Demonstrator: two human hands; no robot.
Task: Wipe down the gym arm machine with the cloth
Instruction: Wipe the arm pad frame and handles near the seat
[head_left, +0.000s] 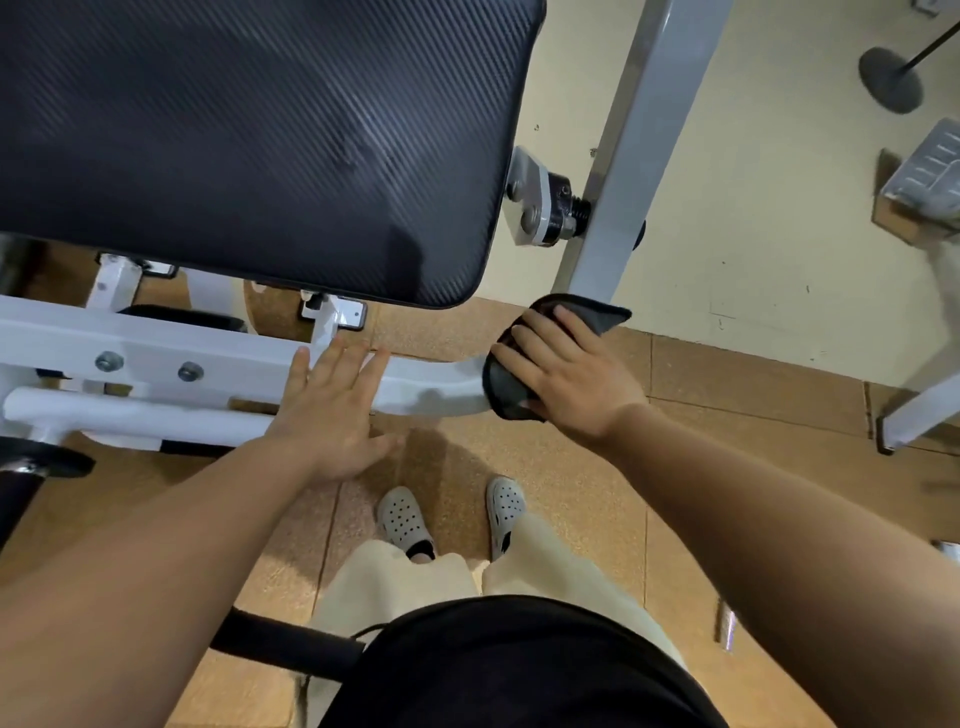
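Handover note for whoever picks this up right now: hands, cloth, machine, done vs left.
Right hand: pressing the dark cloth around the curved end of the white frame tube, fingers spread over it.
Left hand: open, empty, flat on the same tube, to the left of the cloth.
Black arm pad: above the tube, faint smudges showing on its surface.
Done: cannot tell from this view which parts are wiped.
Left, likely: rest of the tube, the grey upright, the pad.
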